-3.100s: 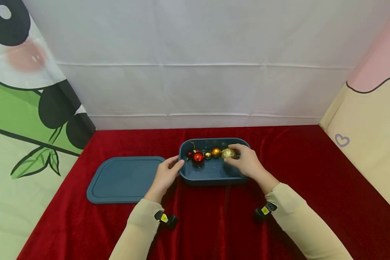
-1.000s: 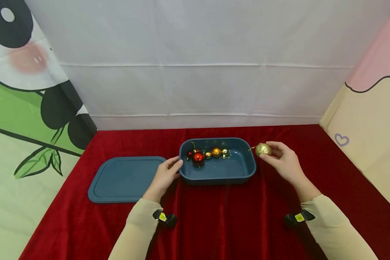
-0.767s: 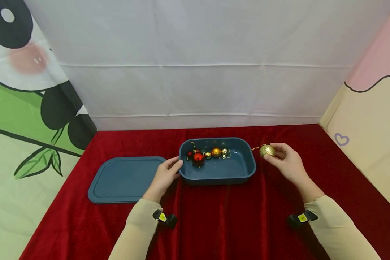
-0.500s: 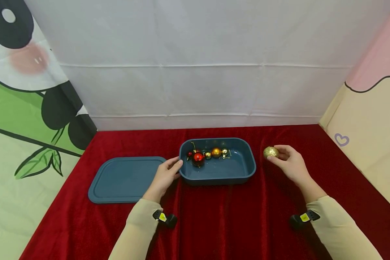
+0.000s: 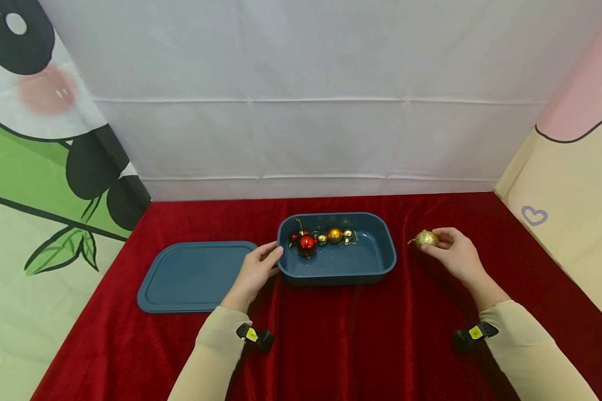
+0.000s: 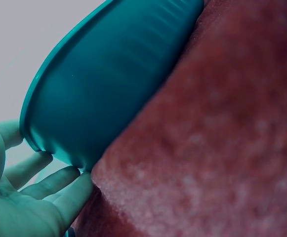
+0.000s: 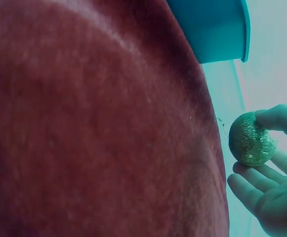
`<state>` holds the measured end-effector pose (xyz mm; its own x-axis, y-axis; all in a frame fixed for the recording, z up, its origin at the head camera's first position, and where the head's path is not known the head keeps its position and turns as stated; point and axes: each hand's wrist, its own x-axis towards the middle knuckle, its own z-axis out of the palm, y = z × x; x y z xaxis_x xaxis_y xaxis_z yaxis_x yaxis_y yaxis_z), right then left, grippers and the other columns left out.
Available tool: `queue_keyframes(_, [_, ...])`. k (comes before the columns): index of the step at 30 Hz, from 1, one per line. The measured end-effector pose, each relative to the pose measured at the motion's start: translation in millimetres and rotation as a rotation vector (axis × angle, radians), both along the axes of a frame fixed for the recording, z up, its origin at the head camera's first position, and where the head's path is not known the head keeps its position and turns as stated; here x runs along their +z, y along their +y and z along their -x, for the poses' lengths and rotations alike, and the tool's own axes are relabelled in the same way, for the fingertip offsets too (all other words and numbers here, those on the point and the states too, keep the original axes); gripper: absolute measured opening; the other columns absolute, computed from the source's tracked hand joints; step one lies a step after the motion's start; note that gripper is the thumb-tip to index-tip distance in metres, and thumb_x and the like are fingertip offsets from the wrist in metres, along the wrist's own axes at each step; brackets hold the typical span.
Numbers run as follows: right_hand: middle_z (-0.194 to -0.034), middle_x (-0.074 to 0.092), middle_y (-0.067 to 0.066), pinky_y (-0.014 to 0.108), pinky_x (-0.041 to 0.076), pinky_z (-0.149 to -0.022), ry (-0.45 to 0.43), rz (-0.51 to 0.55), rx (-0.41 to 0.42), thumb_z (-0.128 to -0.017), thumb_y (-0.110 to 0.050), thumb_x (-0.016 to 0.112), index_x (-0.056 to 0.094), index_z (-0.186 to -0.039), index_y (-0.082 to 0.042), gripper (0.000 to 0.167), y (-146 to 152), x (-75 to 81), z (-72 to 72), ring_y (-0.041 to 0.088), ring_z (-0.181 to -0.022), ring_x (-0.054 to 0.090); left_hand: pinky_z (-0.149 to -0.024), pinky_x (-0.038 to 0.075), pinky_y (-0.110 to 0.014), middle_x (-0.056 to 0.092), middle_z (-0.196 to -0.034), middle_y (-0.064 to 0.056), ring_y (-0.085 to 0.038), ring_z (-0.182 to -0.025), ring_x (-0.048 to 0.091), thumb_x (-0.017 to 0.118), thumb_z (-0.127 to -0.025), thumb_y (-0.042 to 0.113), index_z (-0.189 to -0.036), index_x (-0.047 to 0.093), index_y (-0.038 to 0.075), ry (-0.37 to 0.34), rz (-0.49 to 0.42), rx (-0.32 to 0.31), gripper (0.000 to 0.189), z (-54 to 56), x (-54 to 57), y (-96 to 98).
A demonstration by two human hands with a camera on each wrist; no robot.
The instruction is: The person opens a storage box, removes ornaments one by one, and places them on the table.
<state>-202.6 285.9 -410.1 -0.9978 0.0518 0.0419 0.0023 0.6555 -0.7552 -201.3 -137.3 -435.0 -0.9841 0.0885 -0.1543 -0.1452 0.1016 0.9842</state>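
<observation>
My right hand [image 5: 456, 252] pinches a gold glittery Christmas ball [image 5: 425, 239] between thumb and fingers, to the right of a blue rectangular box [image 5: 366, 275]. In the right wrist view the ball [image 7: 251, 140] sits at the fingertips, its hanging loop pointing away from the palm. My left hand [image 5: 255, 270] holds the box by its left end, thumb at the rim and fingertips against the outer wall [image 6: 99, 84]. Inside the box lie a shiny red ball [image 5: 307, 244], an orange-gold ball [image 5: 335, 235] and several smaller red and gold ornaments.
A blue flat lid [image 5: 190, 278] lies left of the box, partly behind the left hand and wrist. Red velvet cloth [image 5: 341, 345] covers the table. A pale fabric backdrop [image 5: 321, 133] rises behind it, with printed cloth at both sides.
The right hand has lifted the gold glittery ball out of the box and carried it right past the rim, then a little farther right and lower. The left hand stays at the box.
</observation>
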Motion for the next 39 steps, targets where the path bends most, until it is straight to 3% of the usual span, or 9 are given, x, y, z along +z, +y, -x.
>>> queue_keyframes(5, [-0.127, 0.051, 0.033, 0.009, 0.045, -0.072, -0.031, -0.024, 0.002, -0.086, -0.030, 0.069, 0.045, -0.127, 0.007, 0.060, 5, -3.6, 1.5, 0.042, -0.115, 0.056, -0.099, 0.048, -0.043, 0.049, -0.139, -0.017, -0.031, -0.125, 0.051, 0.054, -0.097, 0.030, -0.140, 0.044, 0.006, 0.004, 0.004, 0.000, 0.051, 0.4, -1.3, -0.3])
queue_keyframes(9, [-0.126, 0.052, 0.033, 0.025, 0.051, -0.081, -0.046, -0.046, 0.005, -0.086, -0.030, 0.069, 0.045, -0.127, 0.007, 0.060, 8, -6.9, 2.9, 0.042, -0.115, 0.055, -0.099, 0.047, -0.043, 0.048, -0.139, -0.017, -0.031, -0.125, 0.051, 0.054, -0.097, 0.030, -0.140, 0.043, 0.005, 0.002, 0.001, -0.001, 0.051, 0.6, -1.8, -0.5])
queue_keyframes(14, [-0.125, 0.053, 0.032, 0.043, 0.050, -0.089, -0.053, -0.067, 0.017, -0.086, -0.029, 0.069, 0.046, -0.127, 0.007, 0.059, 10, -12.3, 5.2, 0.042, -0.113, 0.055, -0.100, 0.047, -0.042, 0.047, -0.140, -0.017, -0.031, -0.126, 0.050, 0.054, -0.097, 0.031, -0.141, 0.042, 0.005, -0.007, -0.005, 0.002, 0.053, 0.7, -1.9, -1.0])
queue_keyframes(24, [-0.122, 0.055, 0.033, 0.044, 0.050, -0.088, -0.046, -0.086, 0.024, -0.086, -0.027, 0.069, 0.047, -0.125, 0.008, 0.057, 12, -18.2, 4.8, 0.042, -0.111, 0.056, -0.098, 0.048, -0.041, 0.049, -0.139, -0.017, -0.031, -0.126, 0.050, 0.054, -0.096, 0.031, -0.140, 0.044, 0.006, 0.004, -0.003, 0.002, 0.051, 2.4, -3.9, -0.1])
queue_keyframes(39, [-0.130, 0.048, 0.035, 0.053, 0.045, -0.095, -0.063, -0.084, 0.043, -0.087, -0.029, 0.068, 0.041, -0.132, 0.010, 0.064, 6, -13.0, 2.0, 0.046, -0.117, 0.051, -0.097, 0.049, -0.041, 0.049, -0.139, -0.017, -0.030, -0.126, 0.051, 0.055, -0.096, 0.030, -0.140, 0.044, 0.006, 0.010, -0.014, 0.005, 0.050, 0.4, -2.7, -0.3])
